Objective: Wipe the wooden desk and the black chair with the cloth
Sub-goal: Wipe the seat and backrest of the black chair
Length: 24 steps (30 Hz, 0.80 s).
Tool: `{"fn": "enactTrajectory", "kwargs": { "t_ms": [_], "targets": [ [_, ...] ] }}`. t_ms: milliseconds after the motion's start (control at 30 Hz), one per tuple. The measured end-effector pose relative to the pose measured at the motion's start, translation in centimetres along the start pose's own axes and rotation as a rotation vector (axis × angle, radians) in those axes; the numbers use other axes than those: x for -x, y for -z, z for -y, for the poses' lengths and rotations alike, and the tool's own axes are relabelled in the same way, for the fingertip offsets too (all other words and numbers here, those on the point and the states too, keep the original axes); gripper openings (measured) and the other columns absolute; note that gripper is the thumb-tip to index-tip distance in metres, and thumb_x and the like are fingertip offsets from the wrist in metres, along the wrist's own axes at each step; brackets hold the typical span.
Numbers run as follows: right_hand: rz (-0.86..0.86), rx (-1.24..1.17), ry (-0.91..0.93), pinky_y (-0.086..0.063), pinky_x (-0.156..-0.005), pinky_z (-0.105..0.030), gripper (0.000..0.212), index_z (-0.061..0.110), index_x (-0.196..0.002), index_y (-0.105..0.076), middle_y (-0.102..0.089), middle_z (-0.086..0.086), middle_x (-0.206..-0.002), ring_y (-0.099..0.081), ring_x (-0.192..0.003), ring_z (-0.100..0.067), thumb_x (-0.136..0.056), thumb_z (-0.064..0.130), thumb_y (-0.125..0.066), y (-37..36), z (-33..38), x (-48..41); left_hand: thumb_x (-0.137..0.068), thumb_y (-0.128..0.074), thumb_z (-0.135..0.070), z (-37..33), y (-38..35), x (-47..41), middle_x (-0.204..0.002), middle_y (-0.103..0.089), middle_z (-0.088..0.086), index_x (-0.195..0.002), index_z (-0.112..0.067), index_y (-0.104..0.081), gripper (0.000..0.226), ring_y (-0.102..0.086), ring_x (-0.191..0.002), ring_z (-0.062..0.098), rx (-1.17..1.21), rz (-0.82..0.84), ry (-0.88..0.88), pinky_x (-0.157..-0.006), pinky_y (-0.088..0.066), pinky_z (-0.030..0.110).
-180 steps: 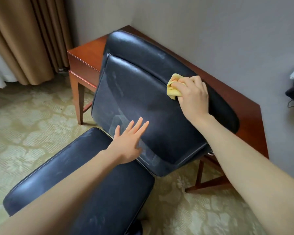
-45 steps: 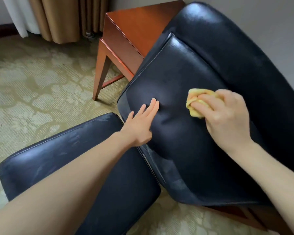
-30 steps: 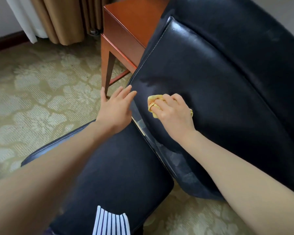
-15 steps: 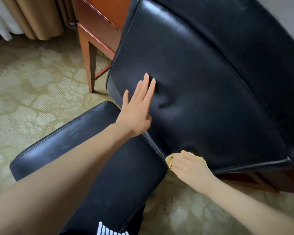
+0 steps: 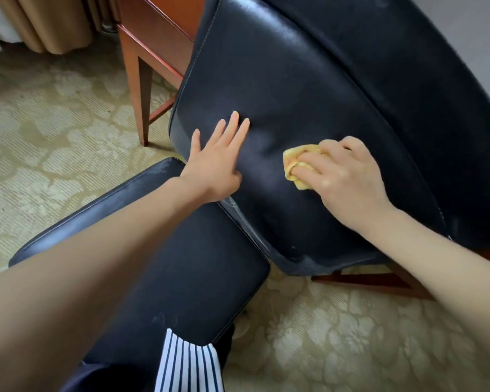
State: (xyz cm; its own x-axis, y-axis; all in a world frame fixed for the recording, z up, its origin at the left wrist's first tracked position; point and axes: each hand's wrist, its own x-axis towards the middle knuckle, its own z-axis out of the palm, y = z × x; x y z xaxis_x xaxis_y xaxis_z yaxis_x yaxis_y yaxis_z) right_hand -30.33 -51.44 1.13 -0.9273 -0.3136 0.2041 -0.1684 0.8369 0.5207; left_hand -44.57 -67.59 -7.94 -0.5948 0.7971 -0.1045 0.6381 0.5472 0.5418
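Yellow cloth (image 5: 294,154), crumpled into a small wad, had moved up from the bottom edge to the middle of the black leather chair's backrest (image 5: 294,89), gripped under the right hand's (image 5: 344,176) curled fingers. The left hand (image 5: 215,162) stayed flat with fingers straight, pressing the scuffed, dusty backrest, which leaned away towards the wooden desk (image 5: 153,32).

The person is wearing a striped garment (image 5: 188,363), white with thin dark-blue stripes running lengthwise. Only its lower edge is showing at the bottom of the view, falling in soft folds. The left forearm (image 5: 96,273) and the right forearm (image 5: 436,264) are showing bare from the edges of the view down to the wrists. The left hand (image 5: 214,168) and the right hand (image 5: 348,179) are showing bare too. A dark patch (image 5: 111,377) is sitting just beside the stripes; whether it is clothing cannot be told.
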Motion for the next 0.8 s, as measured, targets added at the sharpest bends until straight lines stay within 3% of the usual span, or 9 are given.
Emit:
{"fn": "enactTrajectory", "kwargs": {
  "t_ms": [133, 300, 367, 400, 500, 600, 667, 800],
  "targets": [
    [-0.086, 0.013, -0.099, -0.036, -0.081, -0.033, 0.023, 0.021, -0.081, -0.074, -0.07, 0.006, -0.082, -0.063, -0.075, -0.024, -0.076, 0.0, -0.066, -2.1, 0.9, -3.2, -0.087, -0.049, -0.012, 0.5, -0.1, 1.3, -0.159, 0.015, -0.003, -0.151, -0.024, 0.007, 0.086, 0.01, -0.146, 0.02, 0.006, -0.002, -0.003, -0.114, 0.005, 0.053],
    [-0.083, -0.183, -0.278, -0.048, -0.077, -0.028, 0.016, 0.018, -0.085, -0.075, -0.071, 0.003, -0.092, -0.065, -0.084, -0.023, -0.075, 0.006, -0.074, -4.4, 4.9, -5.2, -0.089, -0.047, -0.011, 0.7, -1.3, 3.5, -0.159, 0.015, -0.003, -0.152, -0.024, 0.006, 0.083, 0.01, -0.146, 0.023, 0.027, 0.001, 0.033, -0.114, 0.003, 0.052],
    [0.052, -0.284, -0.329, -0.04, -0.088, -0.019, 0.019, 0.017, -0.1, -0.072, -0.067, 0.003, -0.106, -0.059, -0.1, -0.019, -0.087, 0.009, -0.062, -5.4, 6.5, -4.9, -0.089, -0.046, -0.01, 0.5, -2.2, 4.4, -0.159, 0.014, -0.003, -0.151, -0.025, 0.007, 0.082, 0.009, -0.146, 0.026, 0.044, 0.019, 0.063, -0.115, 0.003, 0.052],
    [0.178, -0.325, -0.32, -0.032, -0.092, -0.014, 0.024, 0.018, -0.11, -0.068, -0.062, 0.003, -0.115, -0.053, -0.108, -0.017, -0.093, 0.012, -0.051, -6.1, 7.3, -4.4, -0.09, -0.046, -0.01, 0.4, -2.6, 4.9, -0.159, 0.014, -0.003, -0.151, -0.025, 0.007, 0.082, 0.009, -0.146, 0.027, 0.053, 0.027, 0.079, -0.115, 0.002, 0.052],
    [0.392, -0.366, -0.23, -0.033, -0.098, -0.029, 0.031, 0.019, -0.117, -0.061, -0.054, 0.001, -0.123, -0.043, -0.116, -0.016, -0.097, 0.017, -0.037, -8.0, 9.9, -1.7, -0.09, -0.046, -0.01, 0.1, -3.6, 5.8, -0.159, 0.015, -0.004, -0.151, -0.025, 0.007, 0.083, 0.01, -0.146, 0.025, 0.06, 0.059, 0.104, -0.115, 0.002, 0.051],
    [0.547, -0.371, -0.167, -0.032, -0.104, -0.031, 0.026, 0.013, -0.116, -0.062, -0.051, -0.002, -0.124, -0.039, -0.122, -0.02, -0.097, 0.014, -0.043, -8.4, 12.0, 2.7, -0.088, -0.047, -0.008, -0.7, -4.3, 5.9, -0.159, 0.015, -0.005, -0.151, -0.025, 0.007, 0.084, 0.01, -0.146, 0.023, 0.082, 0.069, 0.072, -0.115, 0.001, 0.051],
    [0.645, -0.261, -0.023, -0.033, -0.106, -0.031, 0.025, 0.012, -0.113, -0.065, -0.055, -0.002, -0.121, -0.041, -0.122, -0.022, -0.091, 0.013, -0.056, -7.9, 12.8, 6.3, -0.086, -0.048, -0.005, -1.8, -4.6, 5.7, -0.159, 0.016, -0.005, -0.151, -0.024, 0.006, 0.087, 0.01, -0.146, 0.02, 0.113, 0.053, 0.02, -0.115, 0.001, 0.05],
    [0.734, -0.17, 0.206, -0.042, -0.094, -0.032, 0.017, 0.007, -0.097, -0.071, -0.066, -0.003, -0.102, -0.053, -0.108, -0.024, -0.082, 0.007, -0.062, -6.0, 13.1, 11.6, -0.08, -0.05, -0.002, -4.1, -5.5, 5.5, -0.159, 0.017, -0.005, -0.151, -0.024, 0.006, 0.094, 0.011, -0.146, 0.019, 0.102, -0.007, -0.129, -0.115, -0.001, 0.049]
  ]
}}
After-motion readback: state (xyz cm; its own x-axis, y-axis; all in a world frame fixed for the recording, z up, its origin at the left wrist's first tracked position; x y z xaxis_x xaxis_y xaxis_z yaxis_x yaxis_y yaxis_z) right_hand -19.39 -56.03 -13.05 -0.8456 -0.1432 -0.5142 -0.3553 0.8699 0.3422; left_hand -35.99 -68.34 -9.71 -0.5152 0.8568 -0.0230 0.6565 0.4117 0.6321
